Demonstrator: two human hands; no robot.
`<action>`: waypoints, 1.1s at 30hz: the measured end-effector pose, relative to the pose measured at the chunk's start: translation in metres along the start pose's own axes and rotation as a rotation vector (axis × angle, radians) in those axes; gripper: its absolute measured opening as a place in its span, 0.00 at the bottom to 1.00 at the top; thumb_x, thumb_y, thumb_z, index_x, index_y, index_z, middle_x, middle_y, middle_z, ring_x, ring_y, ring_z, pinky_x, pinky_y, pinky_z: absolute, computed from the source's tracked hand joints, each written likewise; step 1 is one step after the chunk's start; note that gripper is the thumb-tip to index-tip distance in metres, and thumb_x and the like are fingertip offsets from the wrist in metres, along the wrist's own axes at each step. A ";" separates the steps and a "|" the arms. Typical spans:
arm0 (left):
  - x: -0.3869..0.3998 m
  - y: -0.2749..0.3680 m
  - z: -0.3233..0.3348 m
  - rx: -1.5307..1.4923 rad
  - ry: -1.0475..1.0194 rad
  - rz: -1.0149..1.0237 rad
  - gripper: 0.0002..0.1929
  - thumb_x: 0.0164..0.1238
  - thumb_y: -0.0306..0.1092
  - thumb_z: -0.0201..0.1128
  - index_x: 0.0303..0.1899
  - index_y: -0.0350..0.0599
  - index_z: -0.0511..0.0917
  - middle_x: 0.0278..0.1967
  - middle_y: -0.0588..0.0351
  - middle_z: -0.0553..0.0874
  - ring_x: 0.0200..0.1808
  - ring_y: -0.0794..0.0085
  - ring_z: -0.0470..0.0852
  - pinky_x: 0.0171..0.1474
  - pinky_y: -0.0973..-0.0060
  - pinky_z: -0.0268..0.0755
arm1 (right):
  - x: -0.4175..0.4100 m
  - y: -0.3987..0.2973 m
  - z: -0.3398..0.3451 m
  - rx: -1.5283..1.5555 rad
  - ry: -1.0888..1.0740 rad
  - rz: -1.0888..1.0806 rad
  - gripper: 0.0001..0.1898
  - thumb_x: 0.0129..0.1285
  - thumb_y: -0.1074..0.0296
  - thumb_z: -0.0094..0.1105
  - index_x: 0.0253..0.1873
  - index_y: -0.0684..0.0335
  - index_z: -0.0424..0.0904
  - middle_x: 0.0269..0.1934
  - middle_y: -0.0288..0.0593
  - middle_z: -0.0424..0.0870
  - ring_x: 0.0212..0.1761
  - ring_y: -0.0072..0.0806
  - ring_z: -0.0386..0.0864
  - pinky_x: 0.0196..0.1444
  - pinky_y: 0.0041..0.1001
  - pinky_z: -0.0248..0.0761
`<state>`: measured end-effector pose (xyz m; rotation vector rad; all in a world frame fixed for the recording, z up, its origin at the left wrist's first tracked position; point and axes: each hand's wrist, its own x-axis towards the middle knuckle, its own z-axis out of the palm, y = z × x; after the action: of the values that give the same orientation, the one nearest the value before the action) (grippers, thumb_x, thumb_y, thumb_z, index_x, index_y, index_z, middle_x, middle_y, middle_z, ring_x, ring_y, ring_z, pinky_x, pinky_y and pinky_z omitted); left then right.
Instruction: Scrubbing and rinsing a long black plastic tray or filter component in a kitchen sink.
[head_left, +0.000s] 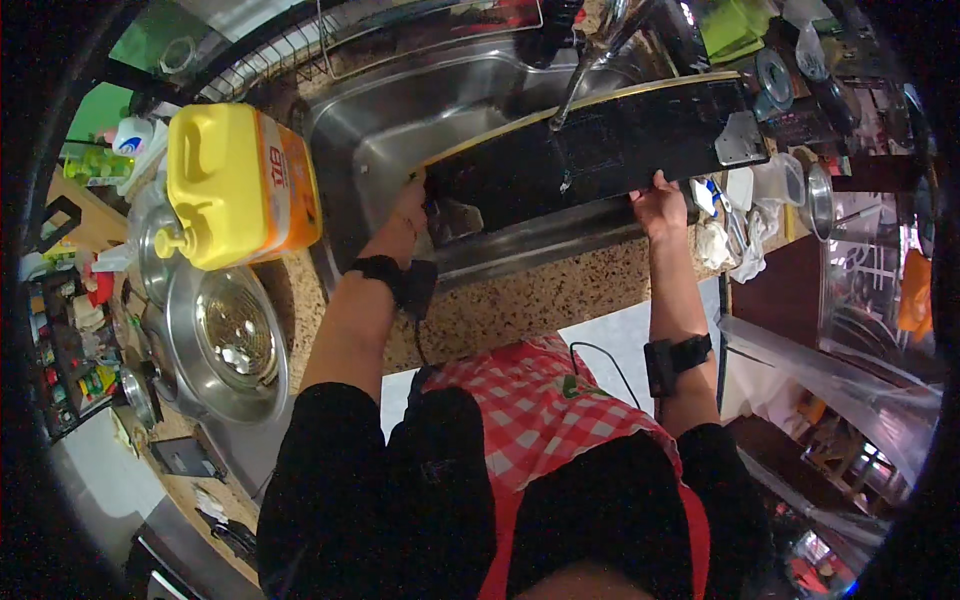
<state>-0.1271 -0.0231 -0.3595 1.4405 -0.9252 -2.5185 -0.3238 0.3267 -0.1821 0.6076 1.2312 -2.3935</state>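
Observation:
A long black panel (540, 161) with a gold-coloured edge lies tilted across the stainless-steel sink (390, 142). My left hand (405, 214) grips its left end, some fingers hidden from me. My right hand (661, 206) holds the lower long edge toward the right, with part of the hand hidden beneath the panel. The chrome faucet (576, 86) reaches over the panel, and its spout tip ends in front of the black face. Pale marks and a small whitish spot show on that face. Whether water is running I cannot tell.
A big yellow plastic jug (217, 180) stands left of the sink. Steel bowls (277, 367) crowd the speckled counter (540, 281) at the left. A wire rack (277, 64) is behind the sink. Brushes (724, 202), plastic bags (757, 244) and a metal pan (817, 199) sit right.

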 end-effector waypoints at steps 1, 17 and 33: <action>-0.012 0.004 0.023 -0.011 -0.018 -0.015 0.19 0.70 0.51 0.59 0.51 0.47 0.78 0.46 0.54 0.83 0.52 0.63 0.78 0.54 0.58 0.71 | 0.000 -0.006 -0.009 -0.004 0.015 -0.021 0.15 0.74 0.71 0.42 0.63 0.55 0.66 0.62 0.44 0.72 0.63 0.43 0.71 0.62 0.50 0.68; -0.024 0.027 0.055 -0.075 0.014 -0.113 0.16 0.68 0.46 0.58 0.48 0.46 0.78 0.46 0.51 0.83 0.46 0.57 0.81 0.54 0.56 0.73 | 0.035 0.004 -0.035 0.205 -0.075 -0.167 0.42 0.65 0.26 0.23 0.73 0.51 0.59 0.73 0.45 0.60 0.73 0.50 0.56 0.73 0.56 0.44; -0.002 -0.012 0.027 -0.210 0.048 -0.083 0.16 0.67 0.37 0.53 0.50 0.38 0.77 0.52 0.45 0.79 0.57 0.50 0.74 0.62 0.44 0.62 | 0.026 0.016 -0.026 0.303 0.000 -0.032 0.45 0.62 0.22 0.29 0.71 0.53 0.63 0.70 0.47 0.66 0.71 0.51 0.61 0.73 0.55 0.49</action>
<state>-0.1447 -0.0001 -0.3546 1.4936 -0.5836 -2.5359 -0.3322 0.3362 -0.2207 0.6797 0.8889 -2.6297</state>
